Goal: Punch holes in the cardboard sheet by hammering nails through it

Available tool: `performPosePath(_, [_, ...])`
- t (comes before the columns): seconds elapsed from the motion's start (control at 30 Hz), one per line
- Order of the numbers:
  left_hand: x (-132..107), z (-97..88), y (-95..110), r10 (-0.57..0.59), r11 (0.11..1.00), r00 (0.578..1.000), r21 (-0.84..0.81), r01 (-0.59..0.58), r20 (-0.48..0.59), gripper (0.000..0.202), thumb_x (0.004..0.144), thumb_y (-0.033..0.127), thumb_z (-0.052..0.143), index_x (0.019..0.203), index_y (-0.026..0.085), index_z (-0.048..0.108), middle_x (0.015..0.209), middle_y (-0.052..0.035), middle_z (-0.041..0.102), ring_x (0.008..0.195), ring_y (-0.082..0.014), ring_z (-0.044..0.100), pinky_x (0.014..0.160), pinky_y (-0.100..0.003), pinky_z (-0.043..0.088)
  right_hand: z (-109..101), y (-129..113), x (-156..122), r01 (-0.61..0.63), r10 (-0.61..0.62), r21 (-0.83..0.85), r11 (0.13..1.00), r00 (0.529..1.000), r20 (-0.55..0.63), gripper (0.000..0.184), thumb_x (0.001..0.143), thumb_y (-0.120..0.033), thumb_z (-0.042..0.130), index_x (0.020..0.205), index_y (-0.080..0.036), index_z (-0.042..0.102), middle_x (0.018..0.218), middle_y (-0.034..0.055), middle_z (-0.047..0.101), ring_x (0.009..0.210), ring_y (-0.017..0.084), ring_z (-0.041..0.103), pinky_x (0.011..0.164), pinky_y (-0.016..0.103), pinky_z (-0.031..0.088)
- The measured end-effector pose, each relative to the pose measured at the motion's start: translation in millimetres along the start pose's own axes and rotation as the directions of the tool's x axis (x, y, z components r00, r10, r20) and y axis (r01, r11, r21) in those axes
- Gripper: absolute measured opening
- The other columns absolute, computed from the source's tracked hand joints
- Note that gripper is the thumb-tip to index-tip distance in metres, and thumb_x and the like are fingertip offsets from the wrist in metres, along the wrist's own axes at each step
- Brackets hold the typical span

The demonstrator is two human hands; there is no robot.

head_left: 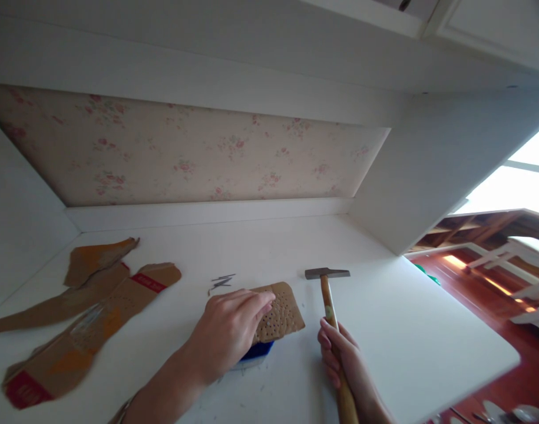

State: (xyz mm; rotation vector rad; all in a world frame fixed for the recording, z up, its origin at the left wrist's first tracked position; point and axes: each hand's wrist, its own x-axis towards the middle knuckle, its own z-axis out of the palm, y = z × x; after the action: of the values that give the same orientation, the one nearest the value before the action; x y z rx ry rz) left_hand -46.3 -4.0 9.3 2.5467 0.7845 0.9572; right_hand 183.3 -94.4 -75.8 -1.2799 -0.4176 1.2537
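My left hand (228,327) lies palm down on a small brown cardboard piece (283,312) full of tiny holes, fingers together and pressing on it. A blue object (257,351) shows under the cardboard's near edge. My right hand (340,359) is wrapped round the wooden handle of a hammer (327,294), whose metal head is raised just right of the cardboard. A few loose nails (221,281) lie on the white table (406,330) beyond my left hand.
Torn brown cardboard pieces (81,312) with red and orange print lie at the left. A floral-papered wall (198,153) and white shelf sides enclose the table. The table's right edge drops to a red floor (508,365) with white furniture.
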Motion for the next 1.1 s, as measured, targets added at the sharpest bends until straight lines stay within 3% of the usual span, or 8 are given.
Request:
performPosePath(0.2, [0, 7.7, 3, -0.095, 0.987, 0.994, -0.136, 0.087, -0.054, 0.013, 0.097, 0.024, 0.055, 0.106, 0.025, 0.065, 0.098, 0.0007, 0.076, 0.087, -0.0147, 0.072, 0.083, -0.025, 0.057, 0, -1, -1, 0.015, -0.015, 0.000, 1.000, 1.000, -0.005, 0.040, 0.075, -0.051, 0.076, 0.069, -0.020, 0.050, 0.056, -0.0108, 0.047, 0.031, 0.001, 0.028, 0.019, 0.012, 0.031])
performPosePath(0.47, [0, 11.4, 5, -0.028, 0.991, 0.997, -0.131, 0.019, -0.070, 0.017, 0.095, 0.013, 0.056, 0.106, 0.023, 0.064, 0.094, -0.0002, 0.076, 0.084, -0.0139, 0.072, 0.078, -0.023, 0.057, 3, -4, -2, 0.013, -0.013, -0.015, 1.000, 1.000, -0.016, 0.042, 0.073, -0.051, 0.077, 0.066, -0.020, 0.049, 0.054, -0.0108, 0.045, 0.030, 0.001, 0.027, 0.018, 0.012, 0.030])
performPosePath(1.1, [-2, 12.4, 4, 0.049, 0.993, 0.996, -0.105, -0.057, -0.077, 0.023, 0.092, 0.007, 0.056, 0.108, 0.021, 0.063, 0.094, -0.0003, 0.075, 0.084, -0.0134, 0.072, 0.079, -0.022, 0.057, 3, -4, -3, 0.018, -0.018, 0.003, 1.000, 1.000, -0.005, 0.041, 0.075, -0.049, 0.076, 0.067, -0.020, 0.049, 0.055, -0.0106, 0.047, 0.030, 0.001, 0.028, 0.019, 0.011, 0.030])
